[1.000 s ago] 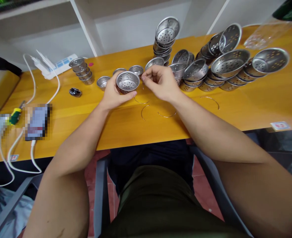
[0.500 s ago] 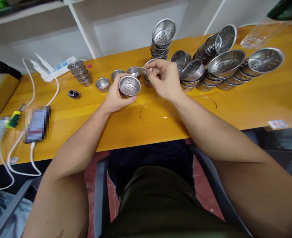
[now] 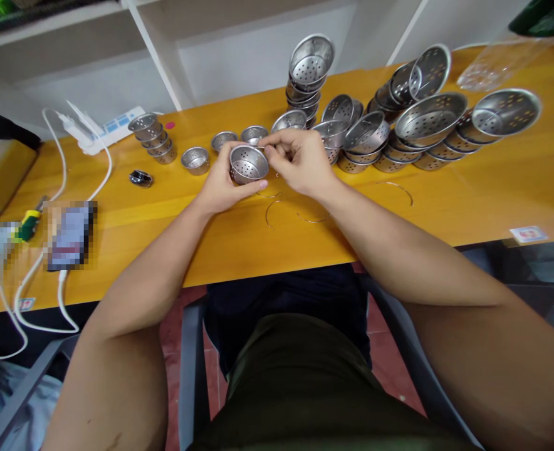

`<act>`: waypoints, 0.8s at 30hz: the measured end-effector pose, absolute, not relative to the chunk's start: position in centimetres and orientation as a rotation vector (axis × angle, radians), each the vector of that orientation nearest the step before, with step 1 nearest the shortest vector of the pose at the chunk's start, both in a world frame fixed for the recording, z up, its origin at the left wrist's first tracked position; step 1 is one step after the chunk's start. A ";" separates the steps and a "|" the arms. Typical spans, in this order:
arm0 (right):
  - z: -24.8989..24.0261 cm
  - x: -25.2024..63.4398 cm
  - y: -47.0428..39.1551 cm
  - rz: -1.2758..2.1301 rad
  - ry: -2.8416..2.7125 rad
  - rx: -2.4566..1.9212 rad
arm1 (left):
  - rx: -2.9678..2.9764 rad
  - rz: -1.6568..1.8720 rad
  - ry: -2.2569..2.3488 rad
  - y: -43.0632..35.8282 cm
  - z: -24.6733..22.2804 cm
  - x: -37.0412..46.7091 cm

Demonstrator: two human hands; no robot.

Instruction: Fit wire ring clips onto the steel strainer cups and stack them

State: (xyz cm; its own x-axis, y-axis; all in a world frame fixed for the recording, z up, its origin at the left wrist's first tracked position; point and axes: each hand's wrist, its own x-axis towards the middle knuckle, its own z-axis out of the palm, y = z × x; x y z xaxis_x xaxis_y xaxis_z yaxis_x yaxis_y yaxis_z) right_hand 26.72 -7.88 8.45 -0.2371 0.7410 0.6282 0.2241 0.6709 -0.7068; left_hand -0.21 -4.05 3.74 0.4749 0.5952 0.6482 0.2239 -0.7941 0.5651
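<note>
My left hand (image 3: pixel 224 181) is closed around a small perforated metal strainer cup (image 3: pixel 249 165), its opening tilted towards me. At the cup's right rim, my right hand (image 3: pixel 300 160) pinches a thin wire (image 3: pixel 260 148), of which only a short end shows past the fingertips. Whether the wire touches the rim I cannot tell. Below the hands, a curved wire (image 3: pixel 267 216) and another curved wire (image 3: pixel 312 220) lie on the wooden table (image 3: pixel 239 247). Just behind my hands stand small cups, among them a perforated cup (image 3: pixel 195 161).
Nested strainer cups (image 3: pixel 446 119) fill the right side, with a tall stack (image 3: pixel 311 69) at the back. A short cup stack (image 3: pixel 153 138) stands left, near a power strip (image 3: pixel 117 128). A phone (image 3: pixel 71 237), white cables and a screwdriver (image 3: pixel 29 222) lie far left.
My right hand has moved left and slightly down, bringing the wire to the strainer cup's rim. My left hand has shifted slightly right with the cup.
</note>
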 end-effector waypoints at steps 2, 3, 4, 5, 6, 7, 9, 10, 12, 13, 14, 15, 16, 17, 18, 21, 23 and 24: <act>8.4 26.7 -7.9 0.583 -1.790 -0.759 | 2.319 1.240 0.690 -4.1 3.7 -0.2; 8.3 26.6 -7.9 0.590 -1.791 -0.750 | 2.315 1.231 0.695 -4.1 3.7 -0.2; 8.3 26.6 -7.9 0.600 -1.791 -0.741 | 2.310 1.223 0.701 -4.1 3.6 -0.2; 8.2 26.6 -7.9 0.608 -1.789 -0.736 | 2.303 1.215 0.709 -4.1 3.6 -0.2; 8.2 26.5 -7.9 0.614 -1.786 -0.737 | 2.298 1.206 0.717 -4.1 3.6 -0.2; 8.2 26.5 -7.8 0.615 -1.782 -0.742 | 2.292 1.198 0.726 -4.2 3.6 -0.2; 8.1 26.5 -7.8 0.604 -1.781 -0.766 | 2.288 1.186 0.739 -4.3 3.7 -0.2; 8.1 26.5 -7.7 0.593 -1.785 -0.782 | 2.290 1.182 0.739 -4.4 3.8 -0.2; 8.0 26.5 -7.8 0.565 -1.788 -0.812 | 2.307 1.182 0.723 -4.6 4.0 -0.1; 8.0 26.4 -7.8 0.555 -1.787 -0.824 | 2.318 1.184 0.714 -4.8 4.1 0.1; 8.0 26.3 -7.9 0.549 -1.780 -0.830 | 2.328 1.187 0.711 -4.9 4.2 0.2; 8.0 26.1 -8.0 0.551 -1.768 -0.831 | 2.335 1.191 0.717 -5.0 4.3 0.4; 7.9 25.9 -8.1 0.558 -1.753 -0.825 | 2.338 1.195 0.733 -5.2 4.3 0.6; 7.9 25.7 -8.3 0.568 -1.737 -0.815 | 2.336 1.200 0.755 -5.3 4.3 0.8; 7.8 25.5 -8.3 0.578 -1.722 -0.801 | 2.333 1.205 0.779 -5.4 4.3 1.0; 7.7 24.8 -8.5 0.607 -1.692 -0.762 | 2.321 1.221 0.828 -5.7 4.4 1.4; 7.9 24.6 -8.7 0.636 -1.680 -0.745 | 2.309 1.223 0.832 -5.7 4.5 1.4; 8.2 24.7 -8.8 0.661 -1.678 -0.736 | 2.298 1.217 0.825 -5.7 4.5 1.3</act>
State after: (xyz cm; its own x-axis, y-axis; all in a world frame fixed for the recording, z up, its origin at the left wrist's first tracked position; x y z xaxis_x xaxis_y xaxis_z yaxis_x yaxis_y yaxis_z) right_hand 24.66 -8.84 8.16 -0.1726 0.7607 0.6257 0.1298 0.6473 -0.7511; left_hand 1.29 -5.71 4.48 0.4436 0.6672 0.5983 0.3092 -0.7406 0.5967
